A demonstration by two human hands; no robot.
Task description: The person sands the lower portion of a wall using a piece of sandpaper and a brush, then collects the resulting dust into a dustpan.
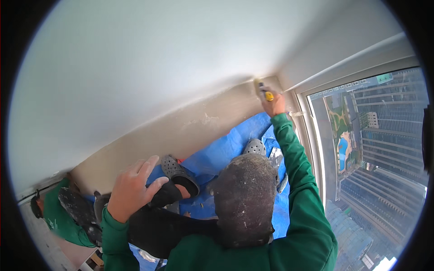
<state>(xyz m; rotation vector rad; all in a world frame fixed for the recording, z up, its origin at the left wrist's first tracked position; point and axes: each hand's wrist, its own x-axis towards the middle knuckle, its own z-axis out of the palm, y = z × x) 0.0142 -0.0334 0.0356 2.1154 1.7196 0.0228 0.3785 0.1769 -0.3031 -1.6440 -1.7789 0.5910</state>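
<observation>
I have my right hand (274, 105) up at 2 o'clock, with its fingers curled round a small yellow and black hand tool (269, 96). The tool is at 2 o'clock too, low in the corner, where the big white wall (135, 67) meets a tan strip (194, 122) below it. Its far end is blurry from where I sit far off, so I can't tell what kind of tool it is, or if it is touching the wall.

My left hand (131, 187) is at 8 o'clock. It holds nothing that I can see. The fingers are loose and spread a bit, and they point up to 1 o'clock.

A bent, dusty knee (244, 203) is at 5 o'clock. One gray shoe with holes (172, 168) is between 7 and 8 o'clock, and a second gray shoe (255, 147) pokes out past the knee, between 3 and 4. A crinkly blue sheet (235, 142) lies under the shoes.

Over at 3 o'clock is a window (370, 140), with buildings far below. Another person in green (68, 212) is low down at 8 o'clock, well past my left hand.
</observation>
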